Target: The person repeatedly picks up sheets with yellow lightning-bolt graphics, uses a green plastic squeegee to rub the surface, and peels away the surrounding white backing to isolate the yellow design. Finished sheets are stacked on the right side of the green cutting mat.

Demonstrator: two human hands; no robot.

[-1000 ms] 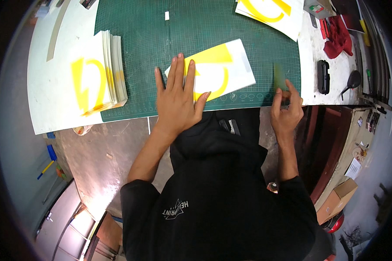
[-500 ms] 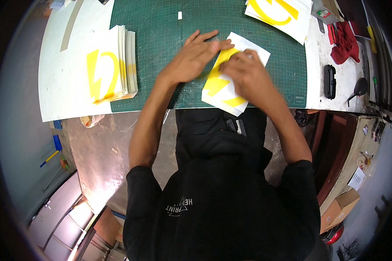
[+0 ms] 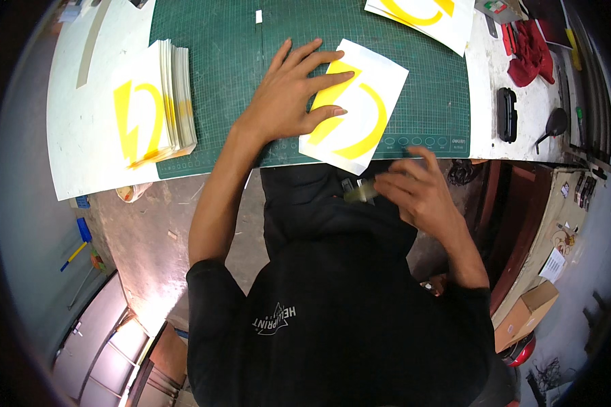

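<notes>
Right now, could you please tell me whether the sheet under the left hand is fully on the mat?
Partly off: one corner of the sheet sticks out past the near edge of the green mat.

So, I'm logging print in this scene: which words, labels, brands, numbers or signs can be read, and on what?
Black shirt: white lettering, upside down, legible; I won't copy it.
Green cutting mat: edge markings, too small to read.
White sheet: yellow graphic, no readable words.
Paper slip, right: print too small to read.
</notes>
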